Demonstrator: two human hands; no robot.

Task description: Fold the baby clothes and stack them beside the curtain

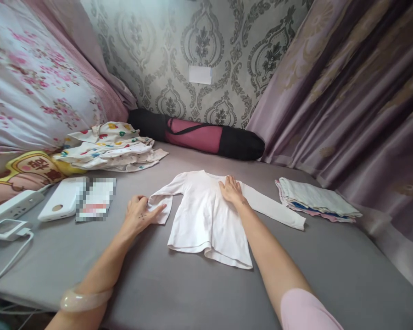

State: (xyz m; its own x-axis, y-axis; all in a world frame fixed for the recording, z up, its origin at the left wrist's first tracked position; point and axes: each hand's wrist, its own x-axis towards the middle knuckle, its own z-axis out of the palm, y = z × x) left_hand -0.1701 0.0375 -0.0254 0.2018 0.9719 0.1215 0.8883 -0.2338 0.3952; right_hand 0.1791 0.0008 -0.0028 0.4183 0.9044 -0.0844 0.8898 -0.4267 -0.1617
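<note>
A small white long-sleeved shirt (206,220) lies spread flat on the grey bed sheet (179,284). My left hand (140,214) pinches the cuff of its left sleeve, which is bent back toward the body. My right hand (231,189) rests flat, fingers stretched out, on the shirt's right shoulder near the collar. The right sleeve stretches out straight toward the right.
A stack of folded cloths (316,200) lies at the right. A heap of patterned clothes (112,146) sits at the back left. A pink and black roll bag (206,135) lies by the wall. A power strip (13,206), a white device (62,199) and cables lie at the left edge.
</note>
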